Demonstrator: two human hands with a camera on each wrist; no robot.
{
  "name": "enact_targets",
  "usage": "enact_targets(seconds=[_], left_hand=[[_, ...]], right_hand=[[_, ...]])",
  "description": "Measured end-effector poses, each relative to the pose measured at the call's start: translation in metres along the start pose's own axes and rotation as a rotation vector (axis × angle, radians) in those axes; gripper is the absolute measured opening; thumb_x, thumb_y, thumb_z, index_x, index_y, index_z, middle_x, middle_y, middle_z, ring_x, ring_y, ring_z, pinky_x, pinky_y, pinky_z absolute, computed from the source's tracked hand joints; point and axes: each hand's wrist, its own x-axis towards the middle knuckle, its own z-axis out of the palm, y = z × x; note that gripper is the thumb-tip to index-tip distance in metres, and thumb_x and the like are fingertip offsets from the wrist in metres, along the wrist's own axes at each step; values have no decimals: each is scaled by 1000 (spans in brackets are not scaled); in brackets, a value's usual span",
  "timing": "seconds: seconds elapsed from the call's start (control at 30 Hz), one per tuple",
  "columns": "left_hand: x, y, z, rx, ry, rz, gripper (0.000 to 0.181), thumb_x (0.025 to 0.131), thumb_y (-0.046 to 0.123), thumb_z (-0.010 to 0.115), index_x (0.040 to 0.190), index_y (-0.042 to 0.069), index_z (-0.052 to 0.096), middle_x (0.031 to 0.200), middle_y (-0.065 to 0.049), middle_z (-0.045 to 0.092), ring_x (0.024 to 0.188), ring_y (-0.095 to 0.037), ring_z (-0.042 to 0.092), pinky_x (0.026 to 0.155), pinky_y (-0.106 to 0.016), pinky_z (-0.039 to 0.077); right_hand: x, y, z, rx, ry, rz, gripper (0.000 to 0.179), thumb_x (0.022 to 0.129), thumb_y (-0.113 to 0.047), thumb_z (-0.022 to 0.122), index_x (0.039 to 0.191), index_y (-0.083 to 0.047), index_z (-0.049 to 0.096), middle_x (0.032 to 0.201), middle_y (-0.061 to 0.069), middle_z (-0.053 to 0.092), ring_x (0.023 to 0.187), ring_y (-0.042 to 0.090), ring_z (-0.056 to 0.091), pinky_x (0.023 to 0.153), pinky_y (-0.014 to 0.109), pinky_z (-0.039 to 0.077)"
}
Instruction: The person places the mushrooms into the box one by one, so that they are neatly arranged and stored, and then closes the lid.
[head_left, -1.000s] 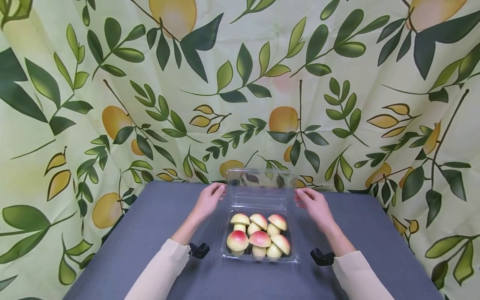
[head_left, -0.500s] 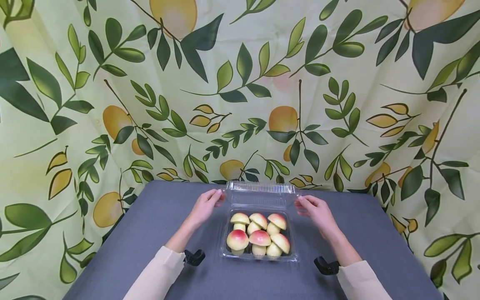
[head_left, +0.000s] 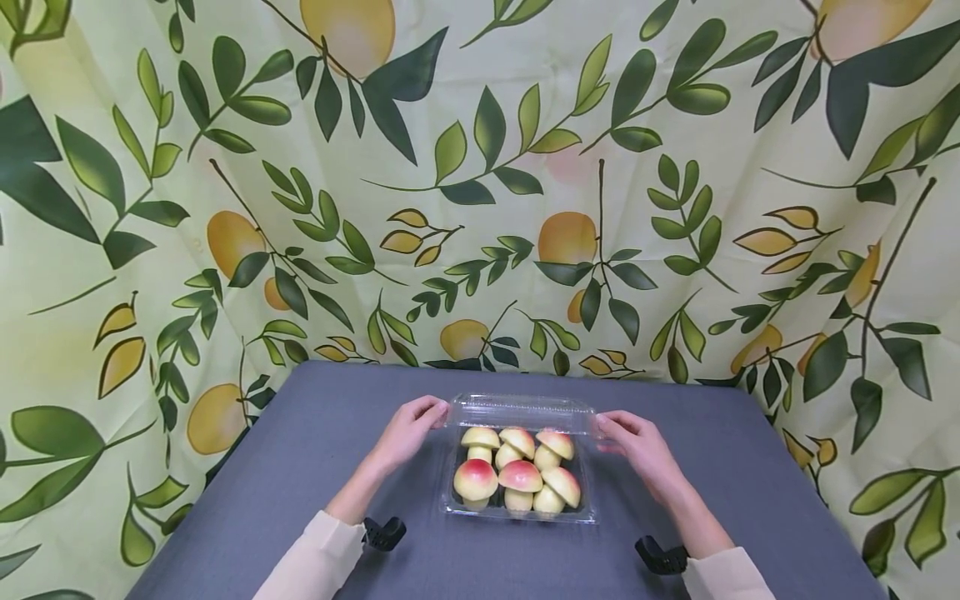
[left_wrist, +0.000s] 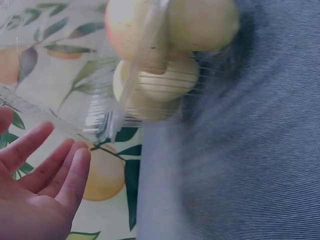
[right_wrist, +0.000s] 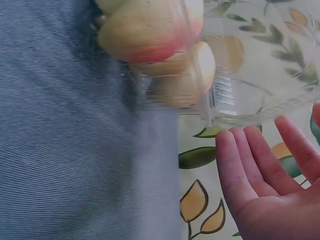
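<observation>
A clear plastic clamshell container sits on the table, holding several mushroom-shaped pieces with cream stems and red-tinged caps. Its hinged lid is tipped partway over the back row. At the lid's left edge, my left hand pinches the corner between thumb and fingers. My right hand grips the opposite corner the same way. In the left wrist view the fingers lie along the lid's rim, the thumb mostly cut off. The right wrist view has the fingertips right at the rim.
A grey cloth-covered table lies under the container. Behind and at both sides hangs a curtain printed with leaves and fruit. Black wrist devices sit at both cuffs.
The lid has swung from nearly upright down toward the container, and both hands have moved nearer and lower along with it. The container and its pieces have stayed in place.
</observation>
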Motion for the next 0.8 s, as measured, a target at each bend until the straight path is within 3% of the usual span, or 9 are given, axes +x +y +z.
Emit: enact_targets(seconds=[0.1, 0.27, 0.4, 0.8], left_hand=[[-5, -3, 1, 73, 8, 5, 21, 104, 19, 59, 106, 3, 73, 91, -4, 68, 85, -15, 61, 78, -30, 51], [-11, -12, 3, 143, 19, 28, 19, 102, 19, 62, 109, 6, 74, 102, -3, 72, 96, -18, 65, 86, -37, 53], [-16, -19, 6, 155, 0, 15, 17, 100, 17, 64, 111, 9, 73, 107, -2, 72, 103, -22, 66, 92, -41, 53], [-25, -25, 14, 149, -34, 18, 19, 99, 15, 66, 114, 5, 70, 107, -4, 70, 104, -26, 66, 94, -46, 53]], right_hand=[[-3, 5, 1, -30, -2, 18, 41, 103, -27, 62, 126, 8, 63, 115, 12, 67, 97, 13, 67, 89, 37, 58], [-7, 12, 3, -96, 6, 36, 41, 101, -28, 65, 127, 3, 65, 117, 13, 67, 98, 13, 64, 85, 30, 57], [-10, 17, 5, -84, -3, 40, 39, 100, -26, 67, 126, 3, 65, 119, 16, 67, 101, 16, 65, 85, 30, 58], [-19, 30, 14, -77, -7, 30, 34, 94, -10, 72, 124, 5, 65, 117, 17, 67, 100, 18, 66, 82, 32, 60]])
